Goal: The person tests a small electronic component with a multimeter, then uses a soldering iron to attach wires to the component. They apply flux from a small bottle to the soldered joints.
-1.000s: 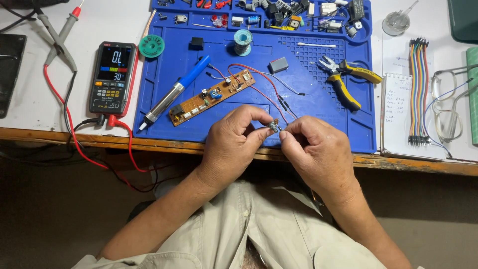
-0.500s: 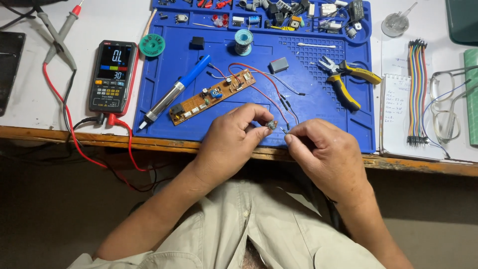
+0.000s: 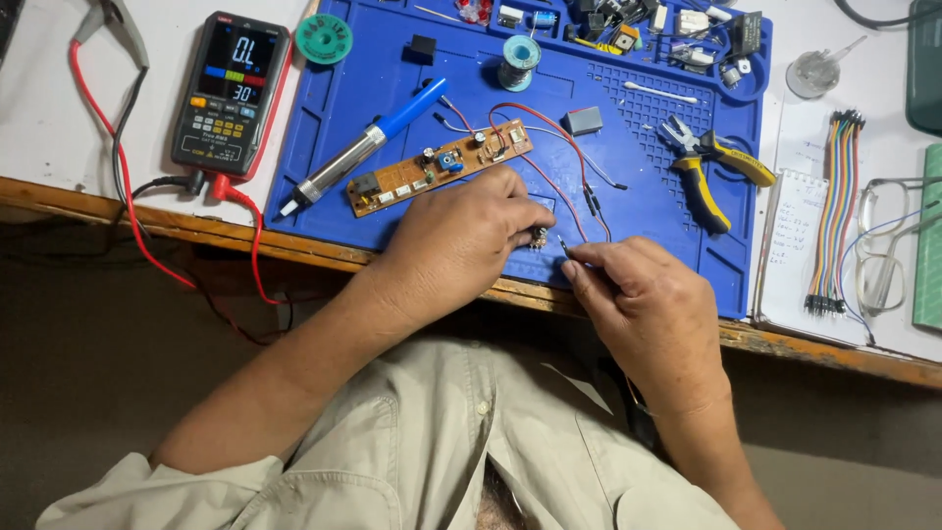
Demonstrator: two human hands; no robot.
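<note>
My left hand (image 3: 461,245) pinches a small dark electronic part (image 3: 539,237) over the near edge of the blue work mat (image 3: 648,186). My right hand (image 3: 648,304) sits just to its right, thumb and forefinger closed on a thin wire end (image 3: 563,242) close to that part. Red and black wires (image 3: 549,167) run from there up to a brown circuit board (image 3: 442,167) lying on the mat just beyond my left hand.
A blue-handled soldering tool (image 3: 363,147) lies left of the board. A multimeter (image 3: 232,93) with red leads stands at the left. Yellow-handled pliers (image 3: 706,162), a solder spool (image 3: 519,61), jumper wires (image 3: 834,206), a notepad (image 3: 797,245) and glasses (image 3: 888,245) lie to the right.
My right hand has drawn a little to the right, away from my left hand, so a small gap shows between the part and the wire end. The view has shifted closer.
</note>
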